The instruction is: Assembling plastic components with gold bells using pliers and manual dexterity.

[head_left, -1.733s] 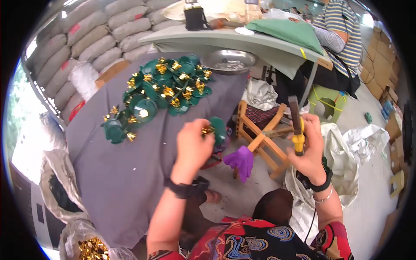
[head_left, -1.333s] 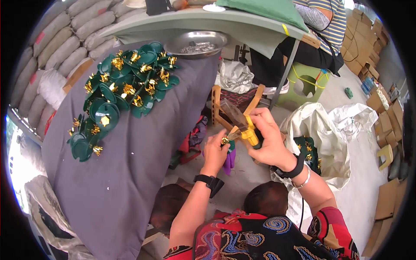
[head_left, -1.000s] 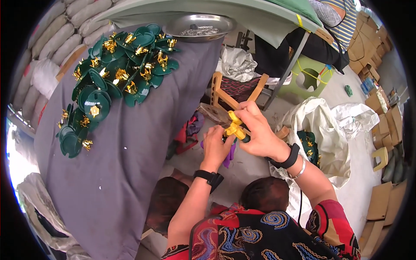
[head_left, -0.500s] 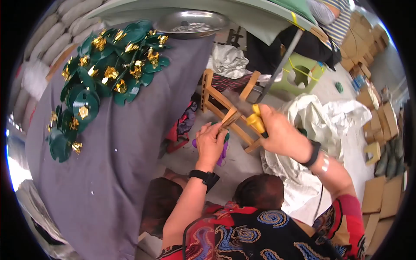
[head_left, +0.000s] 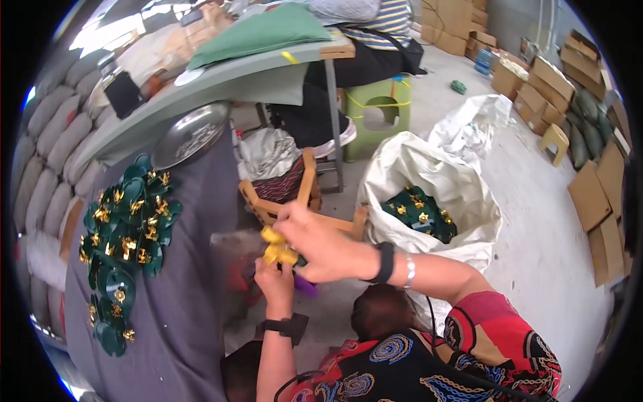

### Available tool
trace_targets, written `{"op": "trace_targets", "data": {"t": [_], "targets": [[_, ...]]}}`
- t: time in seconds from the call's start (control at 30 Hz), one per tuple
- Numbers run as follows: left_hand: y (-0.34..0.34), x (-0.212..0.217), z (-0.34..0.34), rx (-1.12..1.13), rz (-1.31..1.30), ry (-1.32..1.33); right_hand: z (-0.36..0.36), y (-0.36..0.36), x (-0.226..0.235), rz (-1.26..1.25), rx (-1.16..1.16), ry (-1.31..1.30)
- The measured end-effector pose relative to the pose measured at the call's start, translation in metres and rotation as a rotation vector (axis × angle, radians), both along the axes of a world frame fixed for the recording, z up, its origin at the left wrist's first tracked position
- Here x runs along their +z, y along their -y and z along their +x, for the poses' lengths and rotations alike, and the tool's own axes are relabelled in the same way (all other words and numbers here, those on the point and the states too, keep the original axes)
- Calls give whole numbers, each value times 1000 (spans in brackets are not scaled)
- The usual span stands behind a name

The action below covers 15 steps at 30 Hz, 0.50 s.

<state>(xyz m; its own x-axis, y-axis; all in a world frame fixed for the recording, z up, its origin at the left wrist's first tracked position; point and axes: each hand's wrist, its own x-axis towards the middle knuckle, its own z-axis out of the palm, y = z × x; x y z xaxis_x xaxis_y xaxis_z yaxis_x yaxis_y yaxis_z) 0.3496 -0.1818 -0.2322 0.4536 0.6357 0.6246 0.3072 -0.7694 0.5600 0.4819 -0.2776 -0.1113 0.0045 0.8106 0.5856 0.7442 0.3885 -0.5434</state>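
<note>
My right hand (head_left: 325, 251) is closed around a yellow-handled tool (head_left: 280, 249) whose flat greyish end, smeared by motion, points left. Just below it is my left hand (head_left: 273, 285), fingers curled up against the tool's underside. What the left hand grips is hidden behind the tool and my right hand. Something purple (head_left: 306, 287) shows beside the left hand. A wooden frame (head_left: 308, 177) stands just beyond both hands. Dark green discs with gold ornaments (head_left: 127, 248) lie heaped on the grey cloth-covered surface (head_left: 177, 301) at the left.
A white sack (head_left: 402, 174) at the right holds more green and gold pieces (head_left: 422, 214). A metal tray (head_left: 194, 134) with small bits sits at the far end of the cloth. Beyond are a table with a green cushion (head_left: 261, 33), a green stool (head_left: 378, 127) and cardboard boxes (head_left: 542, 87).
My view has swung to the right and up, showing the sack's inside. The right hand has brought the tool leftward over my left hand, hiding the brownish piece seen there before.
</note>
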Motion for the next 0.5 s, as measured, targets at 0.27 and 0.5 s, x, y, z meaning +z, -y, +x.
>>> {"op": "trace_targets", "data": {"t": [0.27, 0.5], "targets": [[54, 85, 138, -643, -610, 305, 58, 126, 112, 395, -574, 155], [43, 118, 65, -339, 10, 106, 39, 123, 80, 406, -492, 170]]}}
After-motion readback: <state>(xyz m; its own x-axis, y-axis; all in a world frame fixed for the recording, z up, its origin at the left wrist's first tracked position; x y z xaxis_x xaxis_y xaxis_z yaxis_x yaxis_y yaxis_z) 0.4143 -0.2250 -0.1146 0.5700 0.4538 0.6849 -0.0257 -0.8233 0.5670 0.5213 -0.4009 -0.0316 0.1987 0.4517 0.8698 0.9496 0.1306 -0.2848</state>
